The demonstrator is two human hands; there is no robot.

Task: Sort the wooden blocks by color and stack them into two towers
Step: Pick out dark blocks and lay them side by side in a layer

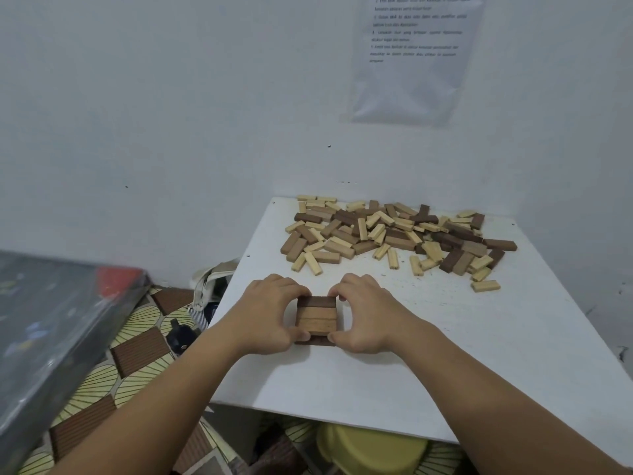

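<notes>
Left hand and right hand pinch the brown block stack by its sides, the mixed block pile lying beyond, nearer the right.

The upper right of the table is taken up by the pile of loose blocks, spread almost from edge to edge along the wall. A bare strip of tabletop is left between the pile and the stack at frame centre. The stack is closed in on both sides by the left hand and the right hand. Open tabletop is seen right of the right forearm, and below the stack between the forearms. Left of the table, room is narrowed by a bag just beside the edge and a dark box at lower left.
</notes>
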